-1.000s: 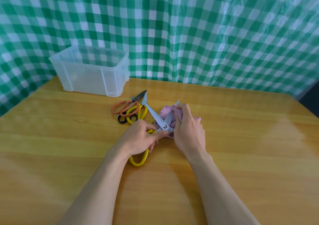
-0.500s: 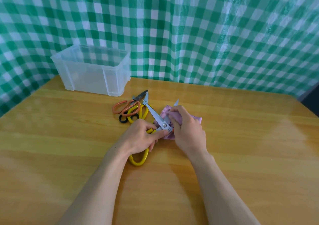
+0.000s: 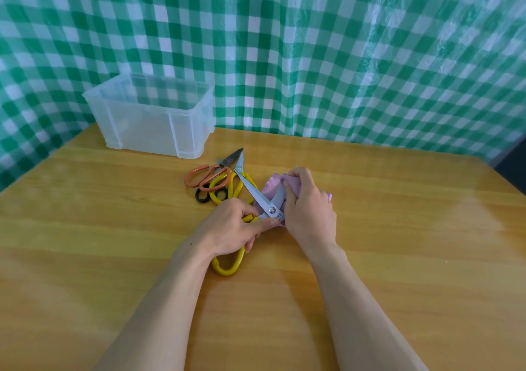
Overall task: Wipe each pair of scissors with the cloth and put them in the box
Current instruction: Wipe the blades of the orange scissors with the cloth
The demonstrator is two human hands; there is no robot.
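The wooden table (image 3: 398, 256) carries everything. The clear plastic box (image 3: 148, 125) stands well beyond both sets of fingertips, off to the left, and no scissors show through its walls, so this looks like the wiping step on the first pair. The left hand (image 3: 230, 228) curls its fingers round the handles of the open yellow-handled scissors (image 3: 271, 209), with one finger laid out toward the pivot. The right hand (image 3: 310, 211) has its fingers bunched tight on the pink cloth (image 3: 271, 184), pinching it round one blade. The other blade juts out bare, just past the left fingertips. Beyond it lie the orange-handled scissors (image 3: 205, 177) and others, waiting. The next move likely calls for drawing the cloth to the tip, wiping the bare blade, closing the pair and carrying it to the box
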